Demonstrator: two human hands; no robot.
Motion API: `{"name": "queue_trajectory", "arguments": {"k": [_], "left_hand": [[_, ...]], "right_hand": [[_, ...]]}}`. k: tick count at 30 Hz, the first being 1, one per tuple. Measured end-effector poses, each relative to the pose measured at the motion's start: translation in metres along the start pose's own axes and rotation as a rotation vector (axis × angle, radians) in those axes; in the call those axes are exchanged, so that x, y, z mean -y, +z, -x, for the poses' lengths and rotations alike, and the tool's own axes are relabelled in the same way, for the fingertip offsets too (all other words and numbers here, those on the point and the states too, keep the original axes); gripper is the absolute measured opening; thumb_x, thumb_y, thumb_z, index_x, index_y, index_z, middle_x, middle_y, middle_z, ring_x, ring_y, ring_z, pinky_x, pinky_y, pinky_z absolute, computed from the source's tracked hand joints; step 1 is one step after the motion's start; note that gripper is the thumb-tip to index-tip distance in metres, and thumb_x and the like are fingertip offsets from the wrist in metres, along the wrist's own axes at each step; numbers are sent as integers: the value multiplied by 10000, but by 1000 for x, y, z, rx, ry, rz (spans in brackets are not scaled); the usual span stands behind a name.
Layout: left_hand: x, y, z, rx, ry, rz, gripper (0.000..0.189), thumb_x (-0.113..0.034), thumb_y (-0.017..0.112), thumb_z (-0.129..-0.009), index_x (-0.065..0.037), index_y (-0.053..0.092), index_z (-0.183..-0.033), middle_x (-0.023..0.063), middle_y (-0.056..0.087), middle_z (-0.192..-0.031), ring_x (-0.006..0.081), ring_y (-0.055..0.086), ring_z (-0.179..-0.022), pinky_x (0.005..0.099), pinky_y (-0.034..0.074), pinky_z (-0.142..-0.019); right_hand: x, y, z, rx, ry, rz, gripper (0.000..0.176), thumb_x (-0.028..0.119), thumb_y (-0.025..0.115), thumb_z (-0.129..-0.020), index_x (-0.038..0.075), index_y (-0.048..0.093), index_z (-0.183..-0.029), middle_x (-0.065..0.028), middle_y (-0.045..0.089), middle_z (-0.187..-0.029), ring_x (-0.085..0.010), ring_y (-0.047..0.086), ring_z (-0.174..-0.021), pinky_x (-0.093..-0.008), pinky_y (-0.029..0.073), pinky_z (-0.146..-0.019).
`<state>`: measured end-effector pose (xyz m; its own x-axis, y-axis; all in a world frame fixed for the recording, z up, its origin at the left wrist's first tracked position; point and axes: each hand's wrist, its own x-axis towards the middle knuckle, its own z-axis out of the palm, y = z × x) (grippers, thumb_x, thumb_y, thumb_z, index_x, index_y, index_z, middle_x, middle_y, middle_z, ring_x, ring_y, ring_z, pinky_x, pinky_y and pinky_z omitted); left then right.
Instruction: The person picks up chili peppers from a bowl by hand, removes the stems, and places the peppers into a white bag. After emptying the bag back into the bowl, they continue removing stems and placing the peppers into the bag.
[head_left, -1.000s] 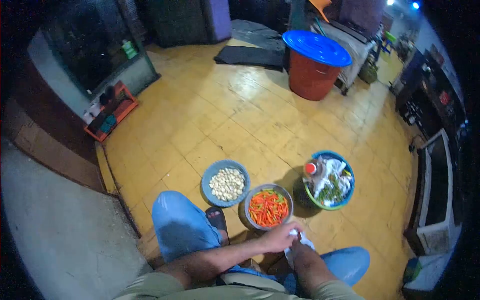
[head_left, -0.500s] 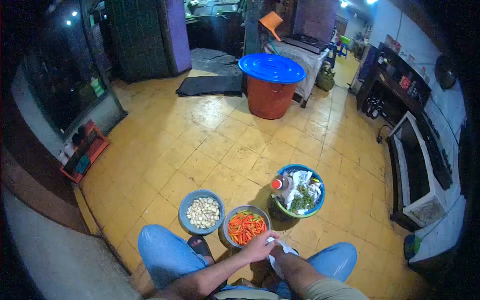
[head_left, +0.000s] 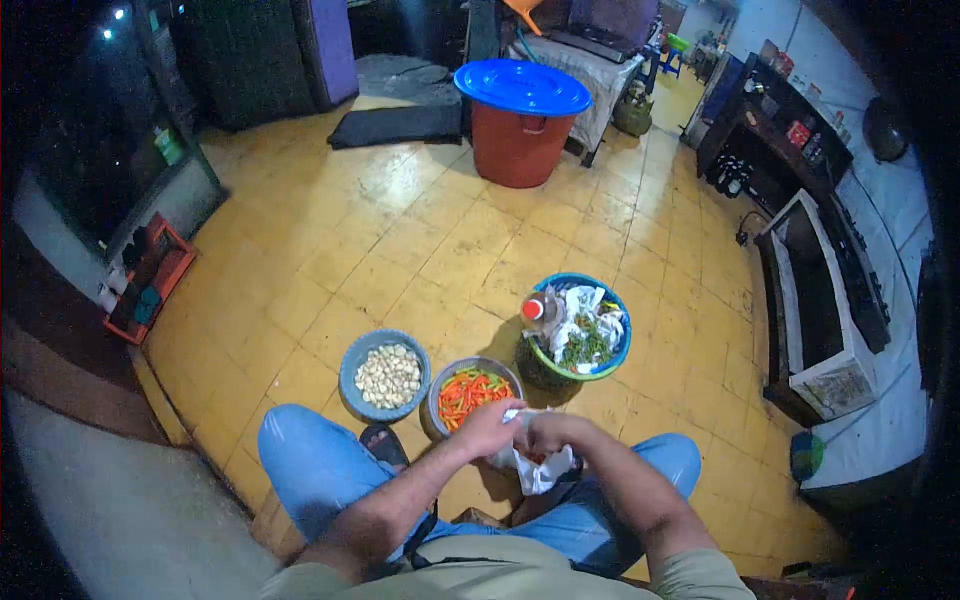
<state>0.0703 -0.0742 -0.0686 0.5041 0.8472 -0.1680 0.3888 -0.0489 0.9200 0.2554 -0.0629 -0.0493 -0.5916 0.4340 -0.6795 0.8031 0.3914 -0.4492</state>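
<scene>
Between my knees hangs a white plastic bag (head_left: 546,474), its mouth apart, with something reddish showing inside. My left hand (head_left: 487,428) pinches the bag's left edge. On the right side of its mouth, my right hand (head_left: 552,432) is closed on the plastic, its fingertips partly hidden. Just beyond the left hand sits a grey bowl (head_left: 432,405) of red, orange and green chilies (head_left: 468,392). A blue-grey bowl (head_left: 346,378) with peeled garlic cloves (head_left: 388,376) stands to its left.
A blue-green basket (head_left: 622,335) holds a red-capped bottle (head_left: 535,312), white plastic and green herbs. Farther back stands a red-brown bin (head_left: 520,150) with a blue lid (head_left: 524,86). An orange rack (head_left: 150,280) is at left, a white-framed cabinet (head_left: 835,385) at right.
My right hand has come up to the bag's mouth beside the left hand, and the mouth now shows apart. The whole view has tilted down, so the floor items sit higher.
</scene>
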Motion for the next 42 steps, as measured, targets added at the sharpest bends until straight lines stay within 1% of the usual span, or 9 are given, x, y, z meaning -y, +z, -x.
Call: {"name": "queue_trajectory", "arguments": {"k": [5, 7, 10, 13, 28, 30, 33, 39, 42], "left_hand": [[-17, -20, -5, -248, 84, -141, 369, -281, 509, -945, -34, 565, -1214, 169, 628, -1130, 308, 584, -1092, 399, 443, -967], [-14, -12, -11, -234, -89, 950, 420, -354, 428, -987, -59, 515, -1274, 134, 590, -1198, 287, 571, -1103, 420, 437, -982], [-43, -29, 4, 66, -144, 1514, 473, -418, 344, -1006, -84, 463, -1319, 108, 539, -1273, 266, 566, -1114, 433, 443, -983], [-62, -34, 6, -8, -156, 1689, 454, -419, 320, -1007, -101, 485, -1284, 117, 564, -1240, 273, 566, -1115, 440, 450, -975], [-35, -31, 0, -311, -392, 1845, 320, -414, 430, -960, -136, 583, -1006, 47, 639, -997, 209, 607, -978, 416, 487, -884], [-13, -26, -7, -176, -198, 1950, 316, -391, 414, -969, -130, 590, -999, 52, 649, -991, 216, 614, -953, 423, 490, -865], [-21, -29, -1, -102, -234, 1979, 320, -365, 379, -981, -125, 589, -1003, 67, 657, -1000, 230, 614, -952, 432, 490, -858], [-39, -32, 1, -195, -241, 2054, 315, -352, 356, -988, -133, 578, -1032, 79, 649, -1111, 253, 593, -1074, 508, 439, -941], [-36, -37, 3, -166, -253, 2076, 288, -346, 390, -984, -130, 575, -1029, 84, 640, -1142, 258, 583, -1111, 520, 429, -965]], "right_hand": [[15, -59, 67, -287, -110, -690, 193, 97, 608, -861, 46, 671, -1036, -14, 647, -773, -86, 579, -654, -259, 484, -559], [30, -72, 72, -442, -157, -788, 271, 51, 635, -806, 25, 660, -1074, -91, 663, -909, -153, 611, -775, -324, 511, -700], [70, -81, 58, -814, -476, -634, 242, 46, 637, -792, 22, 658, -1032, -117, 644, -990, -233, 604, -945, -351, 469, -849], [92, -71, 39, -861, -482, -386, 264, 41, 653, -772, 35, 651, -1036, -131, 616, -1025, -296, 578, -999, -379, 447, -889], [107, -38, -13, -1288, -296, -302, 586, 216, 734, -745, -31, 492, -1218, -240, 472, -1173, -401, 478, -1082, -456, 410, -933], [110, -37, -8, -1314, -293, -251, 538, 209, 679, -799, -20, 484, -1245, -223, 490, -1188, -359, 501, -1085, -428, 425, -928], [98, -36, -6, -1352, -392, -452, 475, 176, 655, -792, -30, 516, -1198, -230, 492, -1180, -371, 500, -1072, -438, 417, -937], [66, -47, 18, -1310, -270, -932, 174, 58, 514, -914, -34, 594, -1039, -122, 603, -993, -172, 579, -885, -286, 467, -782], [51, -51, 24, -1274, -224, -818, 118, 37, 541, -907, -28, 623, -960, -85, 621, -904, -124, 571, -783, -252, 461, -682]]}}
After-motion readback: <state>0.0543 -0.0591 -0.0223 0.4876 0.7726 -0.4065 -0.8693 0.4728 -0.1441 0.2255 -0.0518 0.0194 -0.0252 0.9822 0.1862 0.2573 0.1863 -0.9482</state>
